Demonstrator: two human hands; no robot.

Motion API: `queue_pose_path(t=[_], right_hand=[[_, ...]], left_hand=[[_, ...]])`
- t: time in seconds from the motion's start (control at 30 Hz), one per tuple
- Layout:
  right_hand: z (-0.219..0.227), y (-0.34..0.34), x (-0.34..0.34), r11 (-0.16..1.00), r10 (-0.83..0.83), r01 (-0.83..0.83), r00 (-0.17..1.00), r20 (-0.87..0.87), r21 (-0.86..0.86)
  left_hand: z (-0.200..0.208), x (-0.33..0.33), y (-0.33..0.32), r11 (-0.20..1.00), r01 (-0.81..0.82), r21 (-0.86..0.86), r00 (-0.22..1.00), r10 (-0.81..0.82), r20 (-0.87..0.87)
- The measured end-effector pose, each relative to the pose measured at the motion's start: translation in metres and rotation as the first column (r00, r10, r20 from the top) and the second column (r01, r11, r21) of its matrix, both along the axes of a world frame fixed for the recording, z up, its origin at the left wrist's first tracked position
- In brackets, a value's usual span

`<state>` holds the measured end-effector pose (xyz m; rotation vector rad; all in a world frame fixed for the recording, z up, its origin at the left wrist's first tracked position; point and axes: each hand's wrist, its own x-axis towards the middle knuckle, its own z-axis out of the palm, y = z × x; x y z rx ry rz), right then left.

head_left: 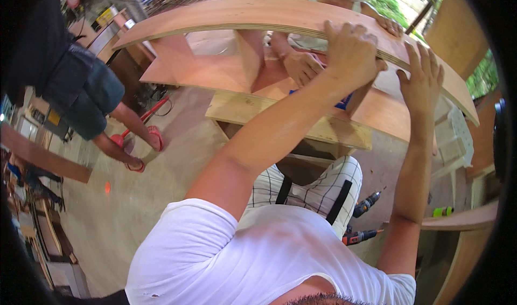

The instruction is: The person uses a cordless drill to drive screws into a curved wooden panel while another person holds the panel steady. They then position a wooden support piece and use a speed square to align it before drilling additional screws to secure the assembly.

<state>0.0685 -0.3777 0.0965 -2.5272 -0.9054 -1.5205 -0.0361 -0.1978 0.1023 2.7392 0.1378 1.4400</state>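
A long plywood board spans the top of a wooden shelf unit, with upright dividers between it and a lower board. My left hand grips the board's near edge, fingers curled over the top. Its thumb is near a divider, and its palm is hidden. Further right, my right hand rests against the same edge with fingers stretched and apart. Opposite me, a co-worker has one hand inside the unit, partly hidden, and the other on top of the board.
The unit rests on a wooden bench before my knees. Two power drills are beside my right leg, near a white plastic chair. Another person in shorts stands at left, beside a red long-handled tool.
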Motion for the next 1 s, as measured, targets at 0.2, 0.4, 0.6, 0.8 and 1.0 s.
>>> queue_pose_path(t=[0.2, 0.4, 0.6, 0.8, 1.0], right_hand=[[0.012, 0.003, 0.014, 0.992, 0.027, -0.029, 0.999, -0.019, -0.122], [0.008, 0.002, 0.031, 0.955, 0.294, -0.296, 0.946, -0.137, 0.007], [0.005, 0.000, 0.024, 0.979, 0.202, -0.206, 0.972, -0.120, -0.015], [0.016, 0.004, 0.004, 0.984, 0.168, -0.178, 0.945, -0.279, -0.010], [0.018, 0.000, 0.001, 0.968, 0.252, -0.250, 0.963, -0.095, 0.034]], left_hand=[[-0.005, 0.003, -0.001, 0.997, 0.010, -0.074, 0.999, -0.006, 0.047], [-0.002, 0.005, -0.001, 0.995, -0.082, -0.050, 0.996, 0.083, 0.032], [-0.002, 0.005, -0.003, 0.992, -0.118, 0.033, 0.992, 0.117, 0.039], [0.001, 0.001, -0.005, 0.987, -0.160, -0.001, 0.986, 0.159, -0.041], [-0.003, 0.005, -0.004, 0.981, -0.189, 0.052, 0.982, 0.188, 0.023]])
